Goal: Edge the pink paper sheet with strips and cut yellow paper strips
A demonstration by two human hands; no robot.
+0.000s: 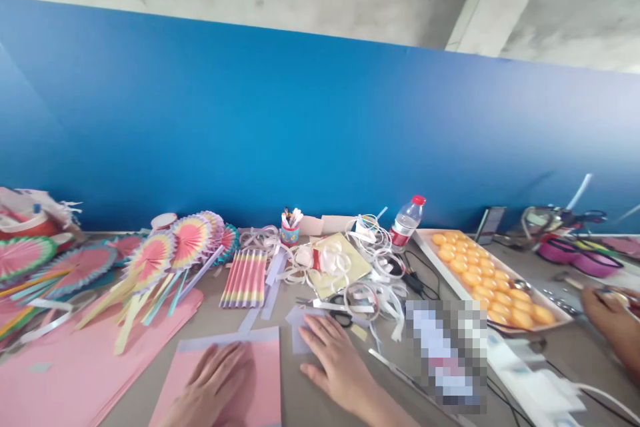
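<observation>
My left hand [213, 380] lies flat on a pink paper sheet [263, 373] that has a lavender band along its far edge. Its fingers are stretched out and hold nothing. To the right of the sheet, my right hand [337, 360] rests with fingers spread, the fingertips over a small lavender paper piece [299, 337]. Black-handled scissors [340, 317] lie just beyond that hand. Farther off sits a pleated pink, yellow and lavender paper [244, 280], with lavender strips [271, 290] beside it. A long thin metallic tool [400, 373] lies right of my right wrist.
Folded paper fans [193, 240] and a pink paper stack [45, 387] fill the left. Tangled white ribbon [380, 300], a pen cup [290, 233] and a bottle [406, 223] stand toward the blue partition [280, 120]. Rightward are a tray of orange balls [563, 320] and another person's hand [607, 320].
</observation>
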